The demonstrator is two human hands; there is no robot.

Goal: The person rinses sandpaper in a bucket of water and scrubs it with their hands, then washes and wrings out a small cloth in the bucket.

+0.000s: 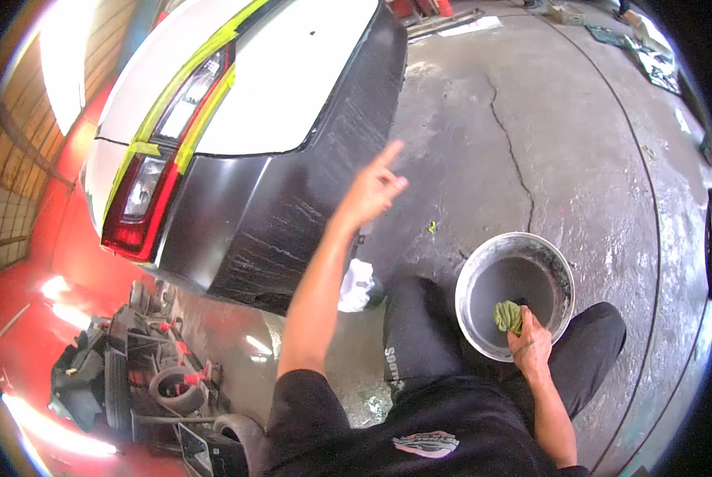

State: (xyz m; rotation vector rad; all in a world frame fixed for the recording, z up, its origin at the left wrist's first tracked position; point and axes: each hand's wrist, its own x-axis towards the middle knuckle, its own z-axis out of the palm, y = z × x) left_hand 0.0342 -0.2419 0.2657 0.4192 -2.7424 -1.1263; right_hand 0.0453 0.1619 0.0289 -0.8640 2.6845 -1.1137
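Note:
My right hand grips a crumpled yellow-green cloth over a round metal basin of grey water between my knees. My left hand is raised in front of the car's dark bumper panel, index finger stretched out and the other fingers partly curled, with nothing in it. Pale streaks and wet marks run over that panel. Above it, the car's white body shows, and yellow masking tape borders the red and clear tail light.
A crumpled white sheet lies on the floor under the bumper. Tyres and dark car parts lie at the lower left by a red wall. Cracked concrete floor stretches to the right, with scattered items at the far side.

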